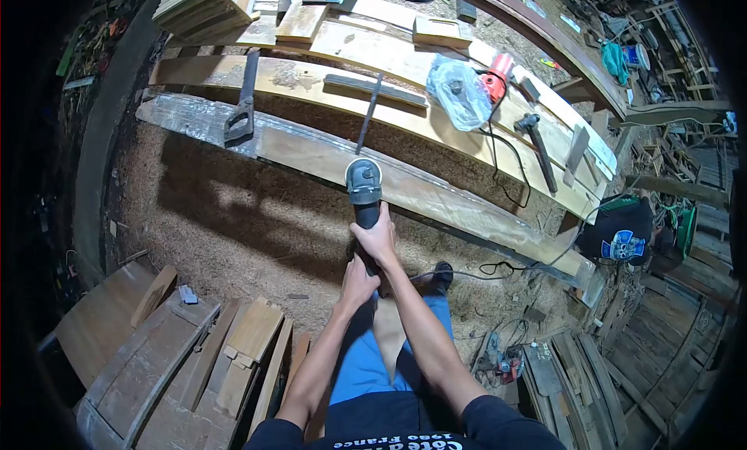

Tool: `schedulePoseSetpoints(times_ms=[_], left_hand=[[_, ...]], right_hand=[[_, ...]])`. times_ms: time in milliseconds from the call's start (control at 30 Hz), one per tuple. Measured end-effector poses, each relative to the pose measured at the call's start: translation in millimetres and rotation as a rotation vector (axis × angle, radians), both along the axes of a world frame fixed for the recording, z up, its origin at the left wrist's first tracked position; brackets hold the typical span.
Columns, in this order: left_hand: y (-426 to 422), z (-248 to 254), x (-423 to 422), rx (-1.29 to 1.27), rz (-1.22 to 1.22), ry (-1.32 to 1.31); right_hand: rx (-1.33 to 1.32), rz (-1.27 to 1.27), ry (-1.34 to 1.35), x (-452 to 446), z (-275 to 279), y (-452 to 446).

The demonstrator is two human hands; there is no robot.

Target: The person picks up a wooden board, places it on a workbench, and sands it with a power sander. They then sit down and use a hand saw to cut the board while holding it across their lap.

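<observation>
I see the right grip (pixel 376 238) and, behind it, the left grip (pixel 359 283), each wrapped around a power tool (pixel 365 193). Its round head (pixel 362 172) sits ahead, over a plank (pixel 459 203); a handsaw (pixel 245 100) lies ahead-left.

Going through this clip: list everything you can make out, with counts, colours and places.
Handheld power tool: 1, black, centre
Near plank: 1, brown, across the middle
Pale boards: several, light wood, top
Dark strips: 2, dark grey, upper middle
Handsaw: 1, dark, upper left
Plastic bag: 1, clear, upper right
Red tool: 1, red, beside that bag
Hammer: 1, dark, upper right
Printed fabric: 1, black, right
Stacked wood: several, brown, lower left
Sawdust: uncountable, tan, ground
Edge clutter: too small to identify
Trousers: 1 pair, blue, bottom
Right hand: 1, bare, tool's front
Left hand: 1, bare, tool's rear
</observation>
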State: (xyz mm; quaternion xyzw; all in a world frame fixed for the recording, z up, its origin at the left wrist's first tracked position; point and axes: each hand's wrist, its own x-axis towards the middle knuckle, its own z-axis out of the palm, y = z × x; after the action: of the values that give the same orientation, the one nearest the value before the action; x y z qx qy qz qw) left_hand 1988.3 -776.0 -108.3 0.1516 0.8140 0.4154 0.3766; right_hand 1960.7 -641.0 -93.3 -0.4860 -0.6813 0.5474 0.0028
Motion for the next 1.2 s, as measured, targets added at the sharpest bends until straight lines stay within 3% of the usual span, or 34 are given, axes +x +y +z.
schedulePoseSetpoints(times_ms=[300,567,900,1000,1133,1200], left_hand=[[1.5,-4.4,-18.3,-0.057,0.007,0.000],[37.8,-0.6,79.1,-0.128,-0.115,-0.018],[134.4,25.3,219.3,-0.087,-0.072,-0.031],[153.4,20.8,246.9,-0.073,-0.046,-0.021],[147.8,9.0,252.1,-0.061,-0.007,-0.040],[135.2,-2.8,246.3,-0.088,0.011,-0.011]], right_hand=[[0.006,0.026,0.006,-22.3,-1.9,3.5],[0.004,-0.036,0.023,86.4,-5.0,42.9],[0.016,-0.055,0.048,236.3,-14.5,127.0],[-0.036,-0.016,-0.002,259.0,-10.3,149.4],[0.109,0.016,0.026,254.3,-20.8,143.4],[0.017,0.072,-0.029,239.3,-7.0,137.1]])
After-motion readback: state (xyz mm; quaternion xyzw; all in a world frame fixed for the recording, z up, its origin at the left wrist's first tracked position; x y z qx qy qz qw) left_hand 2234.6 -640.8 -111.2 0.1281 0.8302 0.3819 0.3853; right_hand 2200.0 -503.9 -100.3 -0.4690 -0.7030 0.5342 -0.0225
